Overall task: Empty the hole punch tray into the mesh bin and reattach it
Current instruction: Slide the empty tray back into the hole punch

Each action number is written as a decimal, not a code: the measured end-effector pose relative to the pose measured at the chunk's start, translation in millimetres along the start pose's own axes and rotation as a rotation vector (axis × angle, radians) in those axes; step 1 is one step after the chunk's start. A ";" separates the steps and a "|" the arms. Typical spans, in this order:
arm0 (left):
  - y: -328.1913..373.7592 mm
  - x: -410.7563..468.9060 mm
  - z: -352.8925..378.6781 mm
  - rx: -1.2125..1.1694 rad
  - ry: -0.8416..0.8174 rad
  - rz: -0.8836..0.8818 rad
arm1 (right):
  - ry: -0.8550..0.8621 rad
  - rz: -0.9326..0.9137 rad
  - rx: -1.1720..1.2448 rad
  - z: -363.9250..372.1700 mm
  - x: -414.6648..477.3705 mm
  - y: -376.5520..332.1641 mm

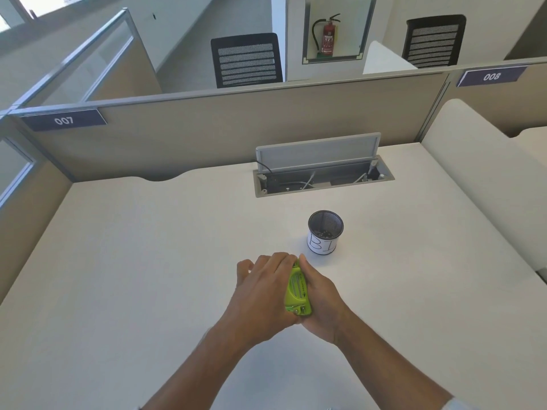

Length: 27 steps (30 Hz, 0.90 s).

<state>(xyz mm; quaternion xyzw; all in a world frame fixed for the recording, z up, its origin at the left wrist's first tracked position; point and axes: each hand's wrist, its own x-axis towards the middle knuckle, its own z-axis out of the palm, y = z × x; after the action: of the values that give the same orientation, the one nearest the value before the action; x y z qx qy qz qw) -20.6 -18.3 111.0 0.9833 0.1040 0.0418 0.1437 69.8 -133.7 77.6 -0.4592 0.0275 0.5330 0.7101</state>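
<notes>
A lime-green hole punch is held between both hands above the white desk, turned so a ribbed flat side faces up. My left hand wraps its left side with fingers curled over the far end. My right hand presses against its right side. Whether the tray is on or off the punch is hidden by the hands. The black mesh bin, with a white paper label, stands upright just beyond and to the right of the hands. Small paper bits lie inside it.
An open cable hatch with its lid raised sits in the desk behind the bin. Beige partition walls close the desk at the back and left. A low white divider runs along the right side.
</notes>
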 end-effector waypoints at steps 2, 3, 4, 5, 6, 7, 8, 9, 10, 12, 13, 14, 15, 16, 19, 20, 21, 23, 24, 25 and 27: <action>-0.7 -0.3 0.2 0.022 -0.007 -0.004 | 0.028 -0.024 -0.004 -0.6 2.2 2.1; -1.2 -0.6 0.7 0.035 -0.011 -0.002 | 0.041 -0.044 -0.003 -1.1 3.0 3.2; -2.1 -0.9 1.5 0.041 -0.015 0.000 | 0.053 -0.068 -0.008 -1.4 3.5 3.8; -3.3 -1.4 2.4 0.036 -0.021 0.003 | 0.063 -0.096 -0.025 -1.6 3.5 4.1; -4.9 -2.1 3.0 0.020 -0.029 0.005 | 0.073 -0.125 -0.054 -1.3 3.4 3.8; -6.8 -3.0 3.3 -0.006 -0.041 0.006 | 0.089 -0.149 -0.085 -0.7 3.0 3.1; -8.7 -4.4 3.8 -0.040 -0.052 0.004 | 0.110 -0.166 -0.111 -0.3 3.0 2.3; -10.4 -6.1 4.2 -0.078 -0.056 -0.003 | 0.128 -0.176 -0.128 -0.1 3.3 1.4; -11.8 -8.0 4.7 -0.120 -0.055 -0.014 | 0.140 -0.182 -0.138 0.0 3.6 0.4; -14.4 -12.2 5.4 -0.205 -0.040 -0.029 | 0.140 -0.189 -0.138 1.3 3.3 -2.0; -15.8 -14.0 5.5 -0.236 -0.033 -0.026 | 0.129 -0.191 -0.123 2.4 2.5 -3.0; -17.4 -15.5 5.2 -0.257 -0.031 -0.019 | 0.111 -0.188 -0.100 3.4 1.4 -4.0; -18.8 -16.9 4.7 -0.270 -0.033 -0.013 | 0.090 -0.175 -0.072 4.3 -0.1 -4.6; -20.1 -17.8 3.8 -0.280 -0.039 -0.013 | 0.067 -0.152 -0.041 4.8 -1.6 -4.9; -22.3 -20.0 1.4 -0.306 -0.057 -0.029 | 0.007 -0.076 0.028 4.2 -5.0 -4.3; -22.9 -20.1 1.3 -0.302 -0.061 -0.027 | -0.002 -0.069 0.030 4.2 -5.4 -4.1; -23.5 -20.1 1.7 -0.292 -0.058 -0.021 | -0.012 -0.071 0.028 4.6 -5.6 -4.0; -24.0 -19.1 2.5 -0.270 -0.053 -0.015 | -0.030 -0.087 0.026 6.1 -5.5 -3.7; -23.7 -18.3 2.3 -0.259 -0.055 -0.015 | -0.027 -0.096 0.025 6.9 -5.2 -3.5; -23.1 -17.5 1.5 -0.245 -0.058 -0.013 | -0.022 -0.103 0.025 7.4 -5.1 -3.8; -22.1 -16.0 0.3 -0.213 -0.061 0.005 | -0.024 -0.111 0.024 7.7 -5.0 -4.8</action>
<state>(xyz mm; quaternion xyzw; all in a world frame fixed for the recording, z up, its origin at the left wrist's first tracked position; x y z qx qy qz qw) -40.5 -1.1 103.5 0.9634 0.0923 0.0230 0.2504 67.9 -132.2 87.6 -0.4448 -0.0002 0.4981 0.7443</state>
